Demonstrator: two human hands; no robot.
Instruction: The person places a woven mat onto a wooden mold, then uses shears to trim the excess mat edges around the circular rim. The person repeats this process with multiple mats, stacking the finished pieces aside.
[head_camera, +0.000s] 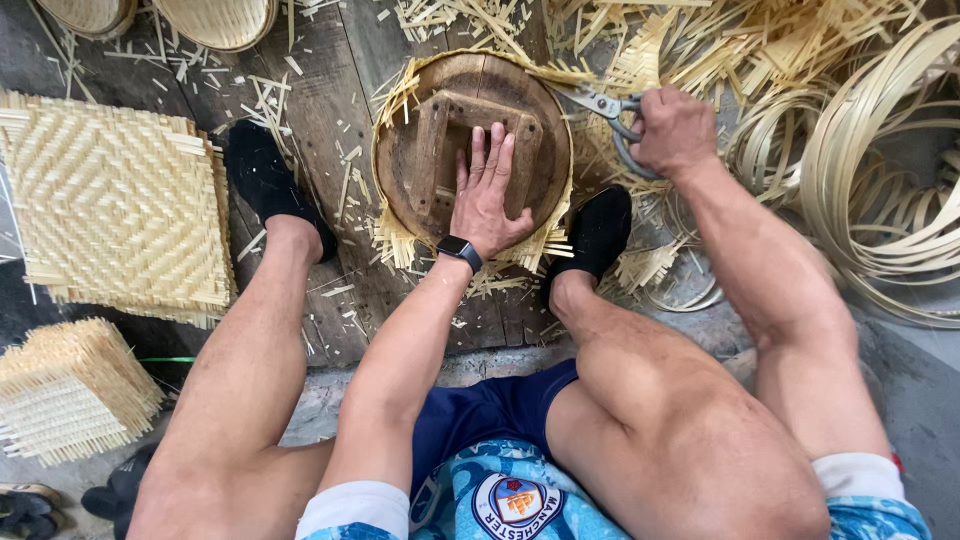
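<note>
Upper centre, we note the left hand (487, 195) pressed flat, fingers spread, on a round wooden mould (472, 140). The right hand (672, 130) grips scissors (603, 108) at its rim.

Black smartwatch (459, 249) on left wrist, dark screen; round shirt crest (516, 505).

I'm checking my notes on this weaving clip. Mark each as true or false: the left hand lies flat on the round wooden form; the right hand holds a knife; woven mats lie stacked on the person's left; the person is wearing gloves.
1. The left hand lies flat on the round wooden form: true.
2. The right hand holds a knife: false, it grips scissors.
3. Woven mats lie stacked on the person's left: true.
4. The person wears gloves: false, both hands are bare; a watch sits on the left wrist.
</note>
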